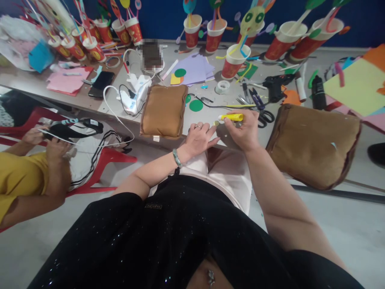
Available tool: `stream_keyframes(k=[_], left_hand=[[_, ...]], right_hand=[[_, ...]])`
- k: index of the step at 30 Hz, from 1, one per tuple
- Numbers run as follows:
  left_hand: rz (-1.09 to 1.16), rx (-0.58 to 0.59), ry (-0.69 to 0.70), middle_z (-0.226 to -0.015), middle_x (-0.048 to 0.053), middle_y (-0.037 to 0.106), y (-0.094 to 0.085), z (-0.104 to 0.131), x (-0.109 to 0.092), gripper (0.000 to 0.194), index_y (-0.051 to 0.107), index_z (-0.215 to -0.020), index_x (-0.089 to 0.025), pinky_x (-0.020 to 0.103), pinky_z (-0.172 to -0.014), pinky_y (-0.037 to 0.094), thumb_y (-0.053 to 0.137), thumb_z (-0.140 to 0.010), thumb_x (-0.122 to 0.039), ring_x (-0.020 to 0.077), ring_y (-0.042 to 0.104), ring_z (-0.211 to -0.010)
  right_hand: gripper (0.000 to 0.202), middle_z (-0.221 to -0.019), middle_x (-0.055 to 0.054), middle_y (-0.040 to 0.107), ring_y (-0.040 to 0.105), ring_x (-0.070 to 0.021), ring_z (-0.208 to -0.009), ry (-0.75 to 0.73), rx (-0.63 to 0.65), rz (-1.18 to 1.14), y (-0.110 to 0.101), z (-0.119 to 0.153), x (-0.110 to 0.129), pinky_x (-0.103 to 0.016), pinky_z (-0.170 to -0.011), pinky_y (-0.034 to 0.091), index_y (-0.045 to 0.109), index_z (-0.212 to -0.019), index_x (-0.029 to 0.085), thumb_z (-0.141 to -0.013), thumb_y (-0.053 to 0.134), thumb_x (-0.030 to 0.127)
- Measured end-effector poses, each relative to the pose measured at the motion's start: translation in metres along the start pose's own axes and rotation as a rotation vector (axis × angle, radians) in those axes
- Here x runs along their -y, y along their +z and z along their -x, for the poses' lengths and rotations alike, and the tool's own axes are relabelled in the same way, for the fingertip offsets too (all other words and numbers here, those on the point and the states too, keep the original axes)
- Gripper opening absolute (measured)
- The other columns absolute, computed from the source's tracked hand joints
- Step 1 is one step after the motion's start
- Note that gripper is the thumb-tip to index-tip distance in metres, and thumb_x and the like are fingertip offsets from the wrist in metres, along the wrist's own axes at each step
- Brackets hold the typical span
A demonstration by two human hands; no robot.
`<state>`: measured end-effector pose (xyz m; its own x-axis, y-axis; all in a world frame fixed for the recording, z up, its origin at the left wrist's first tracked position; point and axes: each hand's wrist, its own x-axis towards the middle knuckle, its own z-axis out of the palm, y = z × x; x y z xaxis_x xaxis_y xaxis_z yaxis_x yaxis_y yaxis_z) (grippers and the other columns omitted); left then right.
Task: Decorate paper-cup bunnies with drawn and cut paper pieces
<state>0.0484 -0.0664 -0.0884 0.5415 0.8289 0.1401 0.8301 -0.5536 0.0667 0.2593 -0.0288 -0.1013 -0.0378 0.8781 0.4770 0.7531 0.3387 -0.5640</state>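
My right hand (244,130) is closed around a yellow glue stick (234,117), its white end pointing left. A small, pale yellow-green round piece (216,123) lies on the table just under that end. My left hand (199,139) rests at the table's front edge with its fingers spread, the fingertips at or beside the small piece; whether they press on it I cannot tell. Just beyond my hands lies a green paper circle (196,105). To the right of my right hand is a pair of black-handled scissors (266,119).
Brown cushions lie left (164,110) and right (313,144) of my hands. Further back are a tape roll (222,87), a black glue gun (275,86) and red paper cups (234,62). A power strip (135,96) trails cables. Another person in a yellow sleeve (27,172) sits at left.
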Motion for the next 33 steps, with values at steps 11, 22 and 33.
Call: stream_keyframes(k=[11, 22, 33], left_hand=[[-0.006, 0.021, -0.002, -0.128, 0.019, 0.072, -0.0017, -0.0007, -0.0007, 0.067, 0.067, -0.155, -0.018, 0.048, -0.101, 0.041, 0.031, -0.117, -0.060, 0.0350, 0.062, -0.122], [0.009, 0.022, -0.008, -0.128, 0.019, 0.073, -0.0033, -0.0003, -0.0008, 0.066, 0.068, -0.152, -0.018, 0.048, -0.101, 0.042, 0.031, -0.117, -0.060, 0.0349, 0.062, -0.122], [-0.017, 0.022, 0.002, -0.128, 0.019, 0.072, -0.0037, -0.0004, -0.0004, 0.063, 0.067, -0.154, -0.018, 0.047, -0.100, 0.042, 0.035, -0.117, -0.058, 0.0345, 0.063, -0.121]], right_hand=[[0.030, -0.114, -0.013, 0.082, 0.072, -0.0389, -0.111, -0.066, 0.126, 0.063, 0.0034, -0.0022, 0.0023, -0.066, -0.111, 0.047, 0.076, -0.118, 0.027, -0.103, 0.062, 0.049], [0.028, -0.110, -0.013, 0.079, 0.069, -0.0370, -0.110, -0.098, 0.177, 0.061, 0.0028, -0.0015, 0.0037, -0.064, -0.111, 0.046, 0.077, -0.115, 0.027, -0.101, 0.065, 0.049], [0.025, -0.107, -0.012, 0.078, 0.069, -0.0369, -0.109, -0.084, 0.143, 0.075, 0.0010, -0.0001, 0.0029, -0.065, -0.113, 0.045, 0.076, -0.110, 0.028, -0.099, 0.065, 0.048]])
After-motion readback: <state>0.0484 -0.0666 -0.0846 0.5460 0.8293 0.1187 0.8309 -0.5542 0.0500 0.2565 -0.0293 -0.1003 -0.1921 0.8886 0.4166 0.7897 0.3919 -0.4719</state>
